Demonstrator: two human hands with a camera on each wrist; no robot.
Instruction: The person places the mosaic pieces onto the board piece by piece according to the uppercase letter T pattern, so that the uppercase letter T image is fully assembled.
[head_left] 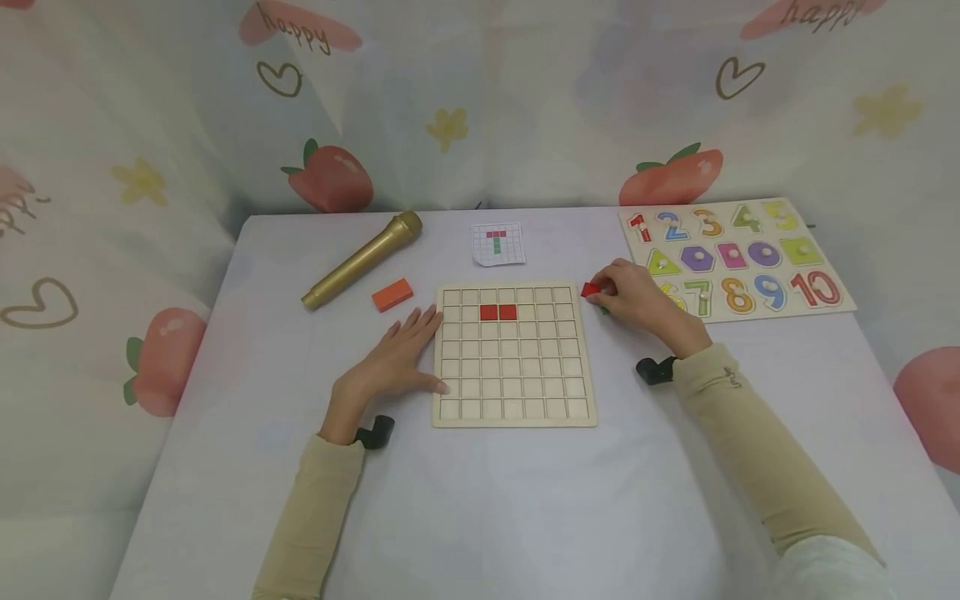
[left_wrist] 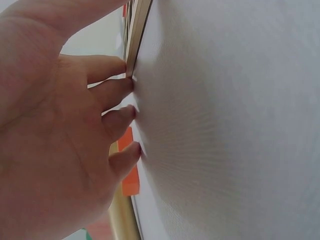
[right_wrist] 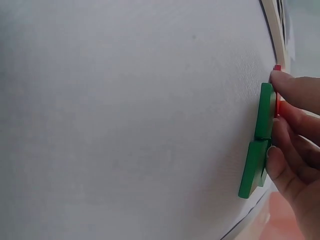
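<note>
Beige sleeves (head_left: 772, 467) are seen reaching in over a white tablecloth (head_left: 480, 517), with a black wrist device (head_left: 375, 432) worn at the left cuff and another (head_left: 655, 371) at the right. The left hand (head_left: 393, 354) is laid with fingers spread against the left edge of a wooden grid board (head_left: 515, 423). A small red block (head_left: 590, 290) is pinched in the right hand (head_left: 637, 296), just beside the board's upper right corner; green blocks (right_wrist: 265, 110) are seen close by its fingers, though whether they are touched cannot be told. Two red squares (head_left: 498, 312) are set side by side in the board's second row. Beyond the board, a card (head_left: 498, 258) is printed with a red-and-green T. An orange block (head_left: 392, 295) and a gold microphone (head_left: 363, 260) are placed at left, a number puzzle (head_left: 795, 312) at right.
</note>
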